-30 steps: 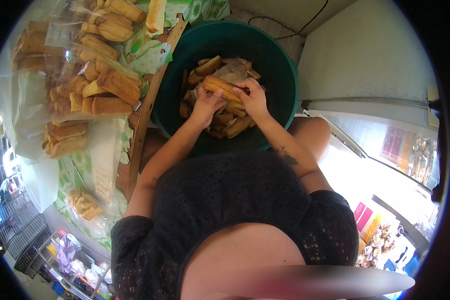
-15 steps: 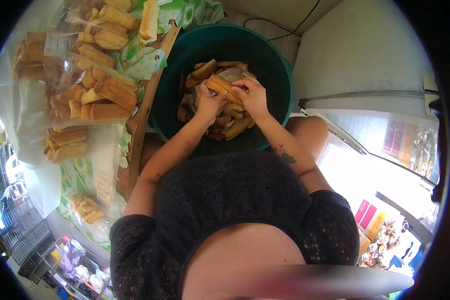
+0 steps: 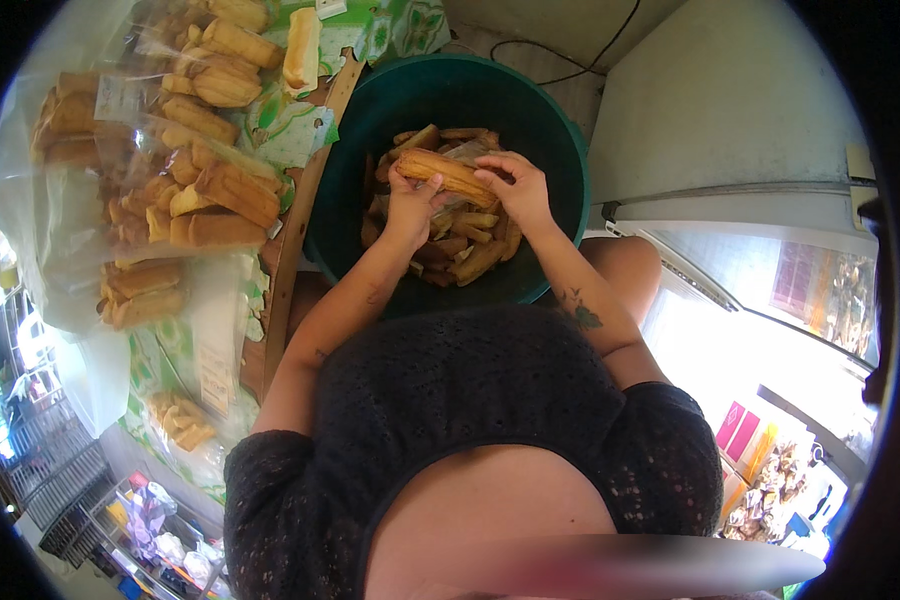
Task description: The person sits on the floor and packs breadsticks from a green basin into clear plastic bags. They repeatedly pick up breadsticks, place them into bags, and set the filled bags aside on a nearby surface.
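A long golden-brown piece of bread (image 3: pixel 444 174) is held up between my two hands, above a large dark green tub (image 3: pixel 562 130). The fingers of my left hand (image 3: pixel 411 207) are closed around its left end. At the other end, the fingers and thumb of my right hand (image 3: pixel 521 190) pinch the bread. Below my hands, many bread pieces (image 3: pixel 481 262) lie heaped in the tub. Some clear plastic shows among them, partly hidden behind the held bread and my right hand.
A table with a green-and-white cover (image 3: pixel 288 128) and wooden edge (image 3: pixel 300 215) stands at left. On it lie clear plastic bags of bread (image 3: pixel 210 215) and a lone pale loaf (image 3: pixel 301 52). A grey-white cabinet (image 3: pixel 710 120) stands right of the tub; a dark cable (image 3: pixel 560 78) runs behind.
The bread has come slightly up and left and now lies more level. My hands have moved a little farther apart along it, and more of its side shows.
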`<state>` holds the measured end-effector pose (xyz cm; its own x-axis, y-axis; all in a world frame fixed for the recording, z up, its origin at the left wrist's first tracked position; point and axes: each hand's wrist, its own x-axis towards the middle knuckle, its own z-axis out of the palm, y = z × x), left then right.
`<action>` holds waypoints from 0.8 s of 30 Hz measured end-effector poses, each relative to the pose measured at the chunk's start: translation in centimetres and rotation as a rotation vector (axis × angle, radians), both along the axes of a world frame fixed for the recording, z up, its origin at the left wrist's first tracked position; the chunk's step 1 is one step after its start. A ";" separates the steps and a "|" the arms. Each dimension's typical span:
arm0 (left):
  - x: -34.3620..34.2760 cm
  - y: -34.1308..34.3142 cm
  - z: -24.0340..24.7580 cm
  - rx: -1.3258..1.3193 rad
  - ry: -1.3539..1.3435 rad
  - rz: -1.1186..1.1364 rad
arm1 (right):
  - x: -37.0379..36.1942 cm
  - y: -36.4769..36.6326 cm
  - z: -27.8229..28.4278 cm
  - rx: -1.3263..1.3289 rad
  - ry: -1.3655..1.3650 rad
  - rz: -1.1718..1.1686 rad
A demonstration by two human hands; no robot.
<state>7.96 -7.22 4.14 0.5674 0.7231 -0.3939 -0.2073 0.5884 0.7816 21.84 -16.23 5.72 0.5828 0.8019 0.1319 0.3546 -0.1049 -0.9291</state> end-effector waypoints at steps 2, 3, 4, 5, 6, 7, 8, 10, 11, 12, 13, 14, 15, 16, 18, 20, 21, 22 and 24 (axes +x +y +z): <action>-0.1 -0.1 0.1 0.040 -0.001 -0.003 | -0.5 -0.3 0.2 0.088 -0.114 -0.024; -0.2 -0.2 0.2 0.052 -0.009 0.020 | -0.8 -0.3 0.3 0.137 -0.173 -0.024; -0.1 -0.5 0.2 0.064 -0.017 0.044 | -1.1 -0.2 0.2 0.141 -0.178 -0.048; 0.0 -0.7 0.2 0.076 -0.025 0.067 | -1.3 0.0 0.1 0.164 -0.192 -0.064; 0.1 -0.9 0.2 0.080 -0.023 0.089 | -1.4 0.2 0.0 0.186 -0.206 -0.080; 0.3 -1.1 0.2 0.083 -0.022 0.110 | -1.5 0.5 -0.2 0.194 -0.200 -0.093; 0.4 -1.3 0.1 0.082 -0.026 0.128 | -1.5 0.7 -0.3 0.203 -0.193 -0.105; 0.4 -1.3 0.0 0.075 -0.036 0.126 | -1.3 1.0 -0.5 0.189 -0.162 -0.118; 0.4 -1.3 0.0 0.070 -0.043 0.122 | -1.2 1.1 -0.5 0.164 -0.137 -0.122; 0.3 -1.2 -0.1 0.063 -0.034 0.115 | -1.0 1.0 -0.5 0.121 -0.107 -0.107; 0.2 -1.1 -0.2 0.056 -0.024 0.107 | -0.9 1.0 -0.4 0.121 -0.063 -0.115; 0.2 -1.0 -0.3 0.045 -0.014 0.097 | -0.8 0.8 -0.4 0.104 -0.015 -0.104; 0.1 -0.8 -0.3 0.007 -0.024 0.116 | -0.7 0.7 -0.3 0.105 0.037 -0.126; 0.0 -0.7 -0.4 -0.035 -0.035 0.130 | -0.6 0.5 -0.3 0.113 -0.004 -0.085; 0.0 -0.6 -0.7 -0.084 -0.046 0.143 | -0.7 0.0 -0.3 0.167 -0.082 -0.058; 0.1 -0.6 -0.9 -0.098 -0.049 0.144 | -0.7 -0.3 -0.3 0.149 -0.130 -0.086; 0.1 -0.8 -1.1 -0.098 -0.053 0.135 | -0.6 -0.4 -0.3 0.136 -0.156 -0.075; 0.1 -0.9 -1.3 -0.098 -0.056 0.126 | -0.5 -0.4 -0.4 0.087 -0.105 -0.092; 0.2 -0.9 -1.6 -0.096 -0.056 0.110 | -0.1 -0.2 -0.5 -0.031 -0.003 -0.095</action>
